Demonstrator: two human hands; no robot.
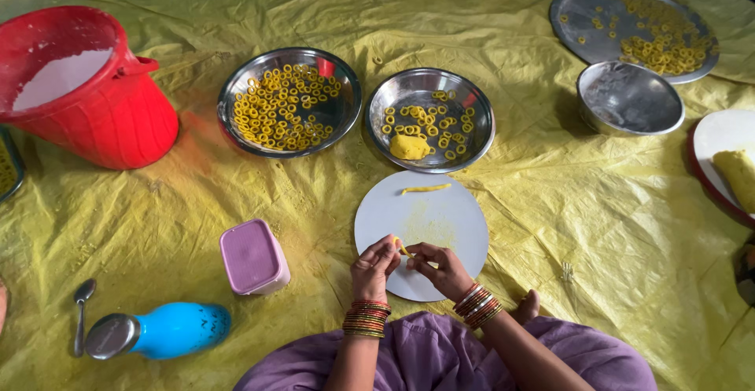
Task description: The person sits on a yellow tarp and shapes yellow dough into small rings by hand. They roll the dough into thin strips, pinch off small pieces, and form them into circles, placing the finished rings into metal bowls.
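Head view, seated, yellow sheet (550, 202).

- Steel bowls: three. Two hold dough rings (279, 109); second also holds one dough lump (410, 147); third (629, 97) bare.
- Steel tray (578, 5): one, with rings.
- White disc (448, 226): one, bearing one dough strand (425, 189).
- Red bucket (86, 84), pink box (253, 256), blue bottle (161, 332), spoon (81, 312): one each.
- Left hand (374, 267), right hand (439, 268): fingertips pinched on small dough strip (402, 248), held between both over disc's near edge.

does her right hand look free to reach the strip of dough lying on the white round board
Probably yes, once it lets go: the right hand is pinching a small dough piece together with the left hand, and nothing lies between it and the dough strip.
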